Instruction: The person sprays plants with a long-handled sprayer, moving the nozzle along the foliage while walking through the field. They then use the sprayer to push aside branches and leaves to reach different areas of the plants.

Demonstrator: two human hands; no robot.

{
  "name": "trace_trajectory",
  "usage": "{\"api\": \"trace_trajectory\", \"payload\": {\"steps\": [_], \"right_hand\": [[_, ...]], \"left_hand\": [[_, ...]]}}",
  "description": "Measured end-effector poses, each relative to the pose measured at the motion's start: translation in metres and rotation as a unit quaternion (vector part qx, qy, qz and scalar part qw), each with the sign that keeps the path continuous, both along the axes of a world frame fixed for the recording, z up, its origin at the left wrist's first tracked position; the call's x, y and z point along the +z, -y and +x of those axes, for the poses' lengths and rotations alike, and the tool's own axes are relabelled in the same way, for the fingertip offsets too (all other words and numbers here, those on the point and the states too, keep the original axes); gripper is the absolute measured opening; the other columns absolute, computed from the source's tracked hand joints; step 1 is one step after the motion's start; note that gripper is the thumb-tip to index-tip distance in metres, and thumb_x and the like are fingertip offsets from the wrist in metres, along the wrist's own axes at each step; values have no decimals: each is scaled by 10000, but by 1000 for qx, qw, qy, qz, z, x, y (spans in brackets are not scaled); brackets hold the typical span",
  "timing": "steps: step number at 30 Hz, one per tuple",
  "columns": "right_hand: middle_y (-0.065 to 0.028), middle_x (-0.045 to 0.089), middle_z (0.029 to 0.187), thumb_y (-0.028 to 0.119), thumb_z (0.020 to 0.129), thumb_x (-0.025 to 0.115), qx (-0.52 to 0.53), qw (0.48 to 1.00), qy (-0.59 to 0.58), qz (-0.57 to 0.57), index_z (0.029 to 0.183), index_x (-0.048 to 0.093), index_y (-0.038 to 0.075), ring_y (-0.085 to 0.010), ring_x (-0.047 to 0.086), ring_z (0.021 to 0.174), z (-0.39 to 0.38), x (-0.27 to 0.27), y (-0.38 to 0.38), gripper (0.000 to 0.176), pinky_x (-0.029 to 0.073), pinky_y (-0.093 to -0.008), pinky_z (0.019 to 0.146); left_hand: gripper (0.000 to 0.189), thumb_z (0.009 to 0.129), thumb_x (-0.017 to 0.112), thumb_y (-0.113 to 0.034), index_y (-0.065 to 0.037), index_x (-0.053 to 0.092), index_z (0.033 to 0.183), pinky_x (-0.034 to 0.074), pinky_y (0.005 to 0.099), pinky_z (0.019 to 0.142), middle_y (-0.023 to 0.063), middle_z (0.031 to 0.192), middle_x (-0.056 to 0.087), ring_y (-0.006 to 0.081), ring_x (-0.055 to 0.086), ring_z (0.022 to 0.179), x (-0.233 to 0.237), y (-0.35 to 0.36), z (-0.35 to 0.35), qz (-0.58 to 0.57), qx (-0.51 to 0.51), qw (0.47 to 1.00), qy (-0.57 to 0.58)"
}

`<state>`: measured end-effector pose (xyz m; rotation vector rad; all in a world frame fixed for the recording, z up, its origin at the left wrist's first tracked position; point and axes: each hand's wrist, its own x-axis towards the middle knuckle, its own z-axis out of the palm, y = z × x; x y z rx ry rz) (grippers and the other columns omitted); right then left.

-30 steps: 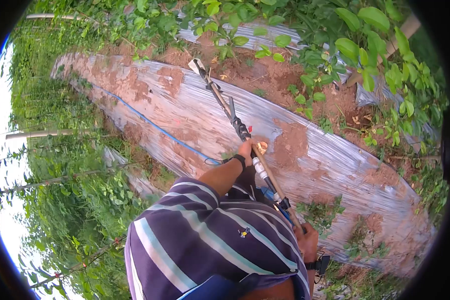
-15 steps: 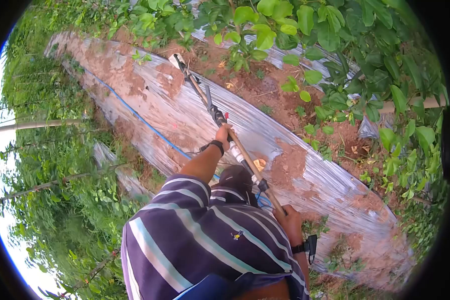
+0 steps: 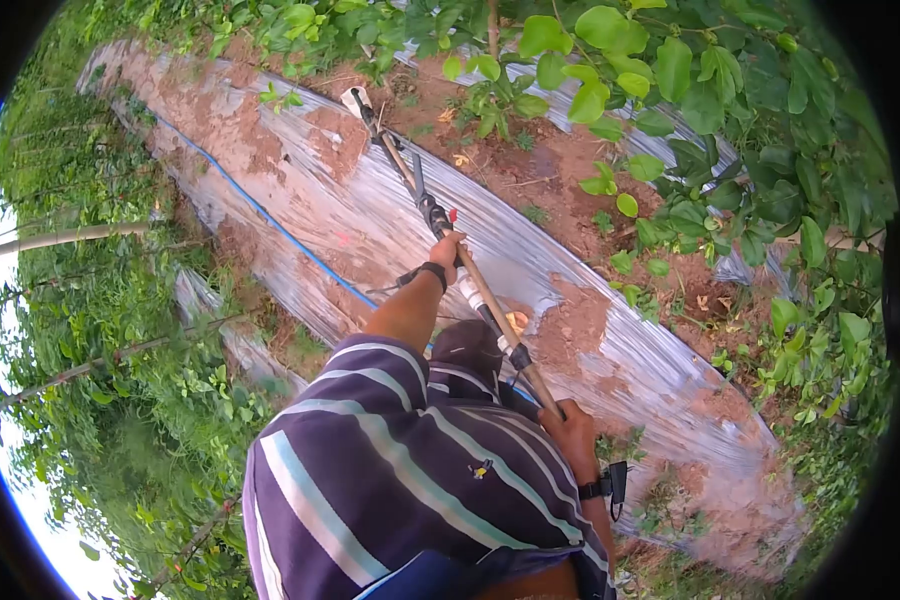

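Note:
Both of my hands grip a long brown pole (image 3: 490, 295) with black fittings, a small red part and a white piece at its far end. My left hand (image 3: 448, 256) is wrapped around the pole near its middle, just behind the black fitting with the red part. My right hand (image 3: 570, 432) holds the near end close to my body, its fingers closed. A white and black tube (image 3: 473, 297) runs along the pole between my hands. The pole slants away to the upper left, its far end over the edge of the plastic-covered bed (image 3: 610, 340).
A blue hose (image 3: 260, 205) runs along the silvery plastic sheeting on my left. Leafy branches (image 3: 670, 80) hang over bare soil at the upper right. Dense green plants (image 3: 120, 440) and a thin branch (image 3: 120, 352) stand on the left. My dark shoe (image 3: 470, 343) is below the pole.
The view has shifted slightly, and the leaves at the upper right appear a little further right. Both hands keep their grip, and the pole's far end stays nearly where it was.

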<state>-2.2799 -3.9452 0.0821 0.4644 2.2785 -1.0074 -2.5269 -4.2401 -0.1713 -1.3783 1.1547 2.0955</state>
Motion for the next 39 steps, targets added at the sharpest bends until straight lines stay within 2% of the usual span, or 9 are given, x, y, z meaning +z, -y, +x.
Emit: {"api": "trace_trajectory", "payload": {"steps": [4, 6, 14, 18, 24, 28, 32, 36, 39], "right_hand": [[-204, 651, 735, 312, 796, 704, -22, 1000, -21, 5, 874, 657, 9, -330, 649, 662, 2, 9, 9, 316, 487, -404, 606], [-253, 625, 719, 349, 797, 691, -14, 998, -54, -3, 853, 627, -3, -423, 628, 684, 5, 12, 14, 363, 480, -468, 615], [-247, 617, 703, 318, 792, 692, -54, 996, -66, 14, 810, 617, -7, -425, 620, 676, 23, 32, 56, 334, 473, -470, 606], [-246, 612, 692, 289, 789, 699, -58, 994, -79, 38, 809, 615, -9, -422, 619, 674, 43, 36, 88, 310, 469, -464, 598], [-251, 598, 672, 283, 792, 701, -47, 992, -90, 68, 809, 613, -10, -425, 612, 655, 85, 45, 162, 307, 463, -464, 580], [-231, 578, 630, 238, 797, 702, -45, 988, -109, 97, 753, 609, -15, -384, 566, 561, 113, 50, 221, 273, 431, -434, 527], [-250, 593, 659, 277, 816, 671, -30, 989, -88, 111, 788, 601, -19, -430, 598, 633, 121, 69, 264, 306, 449, -463, 565], [-250, 593, 660, 257, 819, 667, -87, 989, -94, 69, 778, 599, -31, -414, 598, 612, 122, 86, 300, 299, 447, -460, 563], [-243, 594, 660, 240, 818, 670, -114, 986, -85, 83, 777, 604, -32, -400, 602, 604, 111, 112, 323, 282, 447, -451, 557]], "left_hand": [[206, 808, 662, -108, -23, 520, 930, 535, 361, 578, 94, 740, 542, 235, 560, 611, -4, 5, 1, -11, -4, 1000, -3], [207, 809, 661, -103, -15, 521, 932, 540, 361, 584, 98, 737, 541, 238, 562, 613, -2, 9, 1, -8, -5, 1000, -17], [229, 812, 653, -104, -14, 499, 957, 540, 371, 595, 98, 745, 537, 236, 572, 628, -6, 40, 9, 12, -33, 999, -23], [218, 856, 645, -165, -69, 475, 952, 529, 418, 666, 87, 752, 505, 244, 563, 678, -2, 62, 25, 57, -71, 995, -27], [294, 838, 680, -130, -7, 479, 1014, 563, 434, 668, 134, 805, 541, 287, 593, 690, -14, 120, 52, 142, -85, 986, -32], [272, 898, 630, -204, -26, 460, 1013, 541, 473, 724, 139, 829, 529, 308, 589, 756, 9, 163, 65, 122, -139, 983, -15], [288, 907, 624, -209, -21, 446, 1033, 538, 475, 723, 135, 838, 528, 308, 591, 753, 21, 196, 68, 143, -164, 976, -9], [232, 903, 605, -193, -29, 463, 985, 531, 464, 704, 123, 818, 524, 294, 585, 737, 32, 221, 66, 167, -163, 972, -22], [107, 875, 553, -148, -61, 491, 889, 506, 420, 676, 85, 757, 518, 257, 558, 688, 41, 232, 59, 237, -73, 968, -29]]}}
